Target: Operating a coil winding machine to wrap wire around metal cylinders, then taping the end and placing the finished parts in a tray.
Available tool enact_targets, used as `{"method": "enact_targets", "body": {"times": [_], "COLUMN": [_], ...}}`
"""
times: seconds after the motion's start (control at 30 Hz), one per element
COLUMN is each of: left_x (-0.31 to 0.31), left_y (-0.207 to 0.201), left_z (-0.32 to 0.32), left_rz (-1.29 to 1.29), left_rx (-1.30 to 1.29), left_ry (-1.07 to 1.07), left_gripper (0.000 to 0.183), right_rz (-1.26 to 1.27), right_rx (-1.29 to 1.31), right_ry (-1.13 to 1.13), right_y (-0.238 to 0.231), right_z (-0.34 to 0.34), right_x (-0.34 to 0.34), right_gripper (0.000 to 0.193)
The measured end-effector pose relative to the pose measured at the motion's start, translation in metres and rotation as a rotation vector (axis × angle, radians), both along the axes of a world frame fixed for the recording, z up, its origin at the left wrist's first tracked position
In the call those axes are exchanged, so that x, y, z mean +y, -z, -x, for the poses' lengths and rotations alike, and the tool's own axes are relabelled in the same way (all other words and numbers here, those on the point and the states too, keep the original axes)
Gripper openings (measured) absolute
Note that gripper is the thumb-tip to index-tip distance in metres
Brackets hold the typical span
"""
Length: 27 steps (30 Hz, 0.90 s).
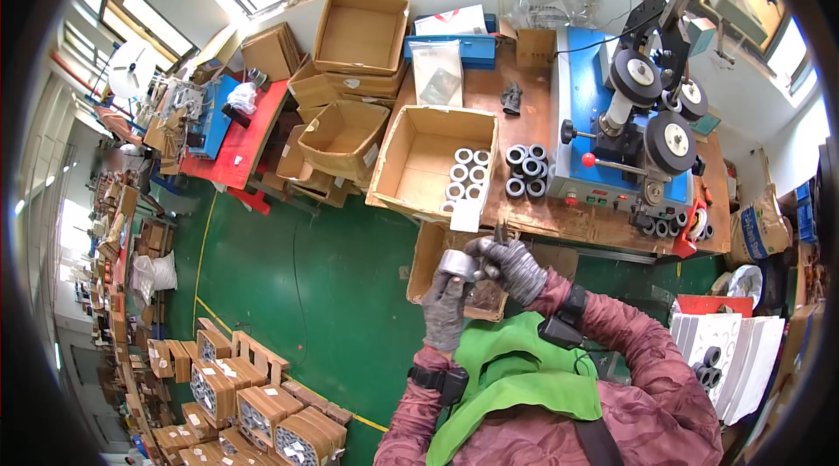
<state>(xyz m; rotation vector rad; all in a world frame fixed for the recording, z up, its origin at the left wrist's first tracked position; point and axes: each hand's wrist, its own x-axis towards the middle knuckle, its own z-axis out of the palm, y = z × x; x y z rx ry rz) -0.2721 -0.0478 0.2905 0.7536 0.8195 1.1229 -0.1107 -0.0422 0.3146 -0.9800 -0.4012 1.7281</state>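
My left hand (444, 316), in a grey glove, is closed around a short silvery metal cylinder (458, 265) in front of the bench. My right hand (519, 274), also gloved, is beside it, fingers bent and the fingertips close to the cylinder's side. A thin dark tool (501, 232) sticks up from the right hand's fingers; its kind is too small to make out. Below both hands stands an open carton (426, 258), partly hidden by them. Ahead, an open cardboard box (404, 156) holds several grey rings (459, 173), with a white card (467, 215) at its near edge.
More rings (526, 171) stand on the wooden bench (535, 220), left of a blue machine (577, 90) with black rollers (669, 143). A dark glove (511, 98) lies farther back. Empty cartons (360, 29) are stacked at left. White foam sheets (743, 361) stand at my right.
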Motion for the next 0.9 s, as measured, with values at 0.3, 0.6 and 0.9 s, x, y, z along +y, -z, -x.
{"method": "enact_targets", "body": {"times": [0.3,0.6,0.9], "left_x": [0.039,0.06,0.033], "left_y": [0.056,0.103,0.165], "left_z": [0.111,0.27,0.115], "left_rz": [-0.07,0.061,0.133], "left_rx": [0.733,1.269,0.9], "left_ry": [-0.254,-0.638,-0.08], "left_gripper": [0.024,0.041,0.034], "right_rz": [-0.087,0.341,-0.027], "right_rx": [-0.44,-0.413,-0.629], "right_ry": [-0.021,0.029,-0.364], "right_y": [0.037,0.11,0.162], "right_z": [-0.045,-0.136,-0.076], "right_x": [0.041,0.002,-0.024], "right_gripper": [0.036,0.059,0.033]}}
